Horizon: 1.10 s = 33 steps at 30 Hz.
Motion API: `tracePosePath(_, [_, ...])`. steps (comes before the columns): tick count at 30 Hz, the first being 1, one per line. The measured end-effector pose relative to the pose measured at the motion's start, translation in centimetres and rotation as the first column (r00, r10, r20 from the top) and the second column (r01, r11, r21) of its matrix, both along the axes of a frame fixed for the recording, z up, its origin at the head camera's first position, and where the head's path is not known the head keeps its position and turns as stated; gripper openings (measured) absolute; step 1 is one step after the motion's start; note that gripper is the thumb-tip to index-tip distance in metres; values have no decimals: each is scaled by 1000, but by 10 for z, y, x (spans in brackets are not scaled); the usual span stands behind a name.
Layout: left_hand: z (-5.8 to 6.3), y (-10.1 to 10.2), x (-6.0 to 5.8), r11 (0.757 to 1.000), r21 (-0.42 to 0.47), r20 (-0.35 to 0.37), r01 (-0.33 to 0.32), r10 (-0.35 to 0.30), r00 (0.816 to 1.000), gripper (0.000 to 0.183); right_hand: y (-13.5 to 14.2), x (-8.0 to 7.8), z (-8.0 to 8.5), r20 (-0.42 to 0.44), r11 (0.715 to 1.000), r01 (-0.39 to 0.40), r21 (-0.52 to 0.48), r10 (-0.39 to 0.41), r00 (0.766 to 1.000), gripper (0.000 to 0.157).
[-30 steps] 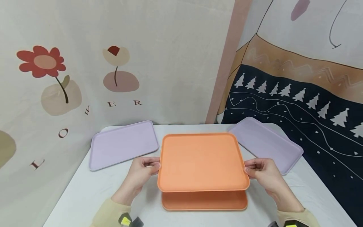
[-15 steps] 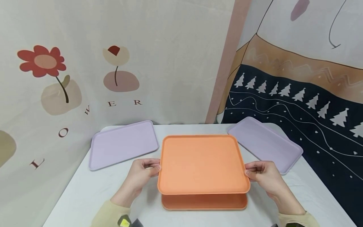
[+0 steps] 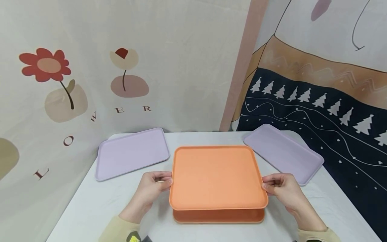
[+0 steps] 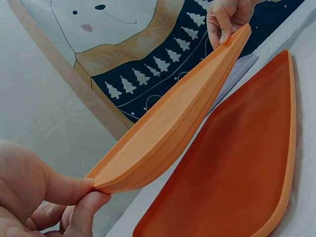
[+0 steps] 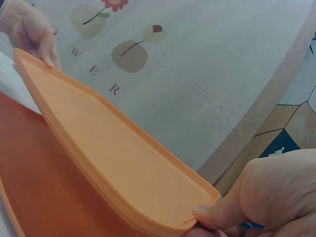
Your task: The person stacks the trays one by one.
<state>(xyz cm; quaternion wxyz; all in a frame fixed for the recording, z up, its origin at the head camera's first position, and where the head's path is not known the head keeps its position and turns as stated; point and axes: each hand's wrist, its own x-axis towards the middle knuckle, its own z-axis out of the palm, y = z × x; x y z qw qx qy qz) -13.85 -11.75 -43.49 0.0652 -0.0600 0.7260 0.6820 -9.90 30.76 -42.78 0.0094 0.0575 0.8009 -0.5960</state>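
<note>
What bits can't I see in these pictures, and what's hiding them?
Head view: most of the lower orange tray, covered by the raised orange tray.
Head view: part of the left sleeve, cut off by the bottom edge.
Left wrist view: most of a purple tray, behind the raised orange tray.
Right wrist view: part of the right hand, cut off by the right edge.

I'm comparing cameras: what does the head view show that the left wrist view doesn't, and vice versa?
Only the head view: the left purple tray and the red flower print.
Only the left wrist view: a printed dark oval spot.
Both: the raised orange tray, the lower orange tray, the left hand, the right hand and white printed trees.
</note>
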Motion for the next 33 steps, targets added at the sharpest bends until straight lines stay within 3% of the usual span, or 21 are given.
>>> tracePosePath(14, [-8, 2, 2, 1000, -24, 10, 3, -3, 1000, 23, 2, 6, -5, 62, 1000, 15, 4, -15, 998, 20])
tracePosePath(33, [-25, 1, 7, 999, -31, 36, 18, -17, 999, 25, 3, 10, -27, 102, 999, 39, -6, -38, 994, 17])
